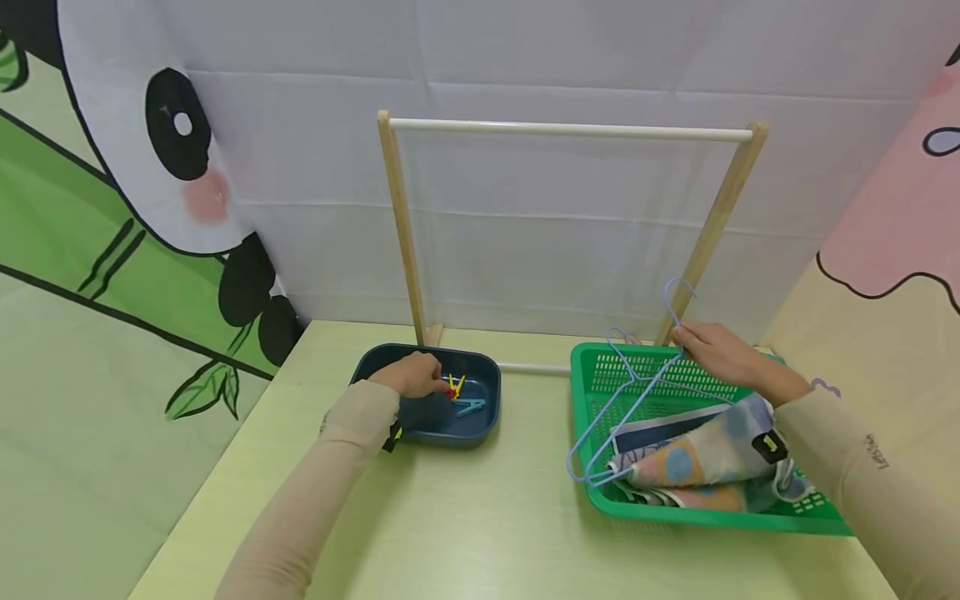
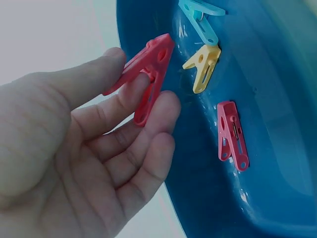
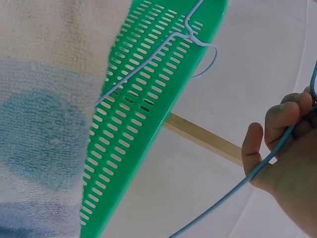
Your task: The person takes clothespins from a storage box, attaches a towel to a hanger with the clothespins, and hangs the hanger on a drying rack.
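- The left hand (image 1: 408, 375) works over the navy basin (image 1: 450, 435) at the left of the table, its thumb and bent fingers pinching a red clothespin (image 2: 151, 59) by the legs.
- One fingertip seems to sit between those legs; thumb and finger would do better on the two outer faces, where a squeeze opens the clip.
- Lift straight up, clear of the basin's rim and of the blue clothespin (image 2: 200, 22), yellow clothespin (image 2: 205, 69) and second red clothespin (image 2: 230, 131) lying inside.
- The right hand (image 1: 716, 358), to the right, has its fingers curled round the neck of a light-blue wire hanger (image 3: 225, 196) just below the hook; the fingertips are partly cut off in the wrist view.
- That high hold looks sound: steady it, since any tilt could let the dotted towel (image 1: 678, 462), apparently on the hanger's lower bar, slide; whether it loops the bar I cannot tell.
- The towel lies in the near part of the green basket (image 1: 705, 520), against other cloths.
- A second hanger (image 3: 189, 35) leans just left of the held one; hold the two frames apart so they do not hook together.
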Demonstrator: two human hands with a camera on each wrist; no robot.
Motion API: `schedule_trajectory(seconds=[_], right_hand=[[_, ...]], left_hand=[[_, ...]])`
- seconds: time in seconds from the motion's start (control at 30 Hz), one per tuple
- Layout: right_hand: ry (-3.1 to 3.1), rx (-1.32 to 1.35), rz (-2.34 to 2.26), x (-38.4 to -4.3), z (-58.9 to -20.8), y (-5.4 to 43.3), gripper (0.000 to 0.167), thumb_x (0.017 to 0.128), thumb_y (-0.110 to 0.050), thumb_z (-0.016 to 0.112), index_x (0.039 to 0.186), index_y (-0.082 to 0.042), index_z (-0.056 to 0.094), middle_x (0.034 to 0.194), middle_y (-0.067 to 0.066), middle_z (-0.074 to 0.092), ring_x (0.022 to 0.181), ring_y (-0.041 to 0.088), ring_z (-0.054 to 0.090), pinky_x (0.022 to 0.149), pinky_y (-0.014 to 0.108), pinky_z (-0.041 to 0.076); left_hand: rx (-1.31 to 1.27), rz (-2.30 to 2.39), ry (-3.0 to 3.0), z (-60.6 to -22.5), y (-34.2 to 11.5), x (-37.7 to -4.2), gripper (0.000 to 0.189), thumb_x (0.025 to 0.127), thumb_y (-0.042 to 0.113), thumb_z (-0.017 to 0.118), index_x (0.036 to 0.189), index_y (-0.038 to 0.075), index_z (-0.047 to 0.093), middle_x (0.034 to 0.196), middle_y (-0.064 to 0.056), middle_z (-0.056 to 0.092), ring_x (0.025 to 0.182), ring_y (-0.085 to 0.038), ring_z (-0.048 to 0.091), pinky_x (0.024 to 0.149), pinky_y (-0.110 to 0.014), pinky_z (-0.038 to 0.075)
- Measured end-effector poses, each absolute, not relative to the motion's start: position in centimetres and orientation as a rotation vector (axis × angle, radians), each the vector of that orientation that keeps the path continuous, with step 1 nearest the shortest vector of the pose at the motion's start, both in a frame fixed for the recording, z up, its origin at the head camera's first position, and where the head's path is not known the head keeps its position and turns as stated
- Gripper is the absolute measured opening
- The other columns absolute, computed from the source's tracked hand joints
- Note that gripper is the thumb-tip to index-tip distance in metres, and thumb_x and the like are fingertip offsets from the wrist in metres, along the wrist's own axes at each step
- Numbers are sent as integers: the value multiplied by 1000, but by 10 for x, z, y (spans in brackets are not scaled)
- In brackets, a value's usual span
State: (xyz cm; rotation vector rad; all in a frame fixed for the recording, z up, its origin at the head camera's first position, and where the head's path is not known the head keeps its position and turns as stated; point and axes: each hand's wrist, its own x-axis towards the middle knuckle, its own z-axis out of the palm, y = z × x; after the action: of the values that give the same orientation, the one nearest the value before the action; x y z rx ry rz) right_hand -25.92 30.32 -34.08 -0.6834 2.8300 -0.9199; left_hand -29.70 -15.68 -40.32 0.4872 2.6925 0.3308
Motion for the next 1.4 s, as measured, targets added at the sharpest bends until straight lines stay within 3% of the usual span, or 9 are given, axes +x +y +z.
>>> schedule_trajectory(seconds=[0.13, 0.3, 0.57, 0.97, 1.1, 1.2, 1.4], right_hand=[[2872, -692, -916, -261, -340, 306, 35, 106, -23, 27, 84, -5, 47, 65, 3, 41, 54, 17, 36, 58, 32, 35], [2916, -721, -902, -259, -335, 307, 35, 106, -21, 25, 82, -5, 45, 64, 3, 39, 52, 16, 35, 58, 32, 34], [2970, -772, -932, -254, -322, 307, 34, 106, -14, 24, 79, -5, 43, 62, 4, 36, 49, 15, 31, 53, 30, 31], [3020, -701, -1018, -256, -311, 316, 37, 106, -26, 25, 81, -6, 45, 62, 5, 37, 49, 18, 30, 53, 31, 30], [3041, -678, -1022, -256, -307, 318, 39, 106, -30, 24, 81, -6, 44, 63, 7, 38, 49, 18, 31, 54, 31, 30], [3048, -649, -1026, -255, -305, 321, 40, 105, -32, 24, 82, -6, 44, 65, 8, 39, 49, 19, 32, 53, 32, 30], [3090, -562, -1010, -251, -297, 323, 41, 105, -34, 23, 85, -5, 45, 69, 9, 41, 50, 20, 33, 53, 32, 30]], left_hand=[[482, 349, 2686, -405, -157, -298, 29, 96, 25, 56, 80, 2, 64, 59, 1, 41, 50, -12, 35, 52, -26, 32], [484, 351, 2667, -403, -156, -297, 26, 98, 21, 53, 91, -1, 65, 63, -1, 45, 53, -14, 38, 56, -29, 35], [540, 353, 2699, -400, -155, -298, 11, 96, 16, 55, 86, 11, 59, 78, -3, 56, 64, -16, 47, 61, -30, 38], [658, 419, 2726, -390, -151, -297, 14, 96, 14, 54, 84, 10, 57, 74, -3, 51, 62, -15, 44, 58, -29, 36], [713, 461, 2748, -382, -147, -294, 11, 97, 15, 53, 88, 10, 56, 71, -3, 52, 56, -14, 44, 55, -27, 36], [731, 483, 2779, -378, -141, -291, 8, 96, 16, 56, 96, 8, 57, 78, -5, 54, 57, -15, 47, 56, -27, 40], [753, 460, 2861, -373, -131, -288, 28, 93, 18, 60, 115, 1, 57, 96, -8, 58, 82, -20, 50, 68, -31, 44]])
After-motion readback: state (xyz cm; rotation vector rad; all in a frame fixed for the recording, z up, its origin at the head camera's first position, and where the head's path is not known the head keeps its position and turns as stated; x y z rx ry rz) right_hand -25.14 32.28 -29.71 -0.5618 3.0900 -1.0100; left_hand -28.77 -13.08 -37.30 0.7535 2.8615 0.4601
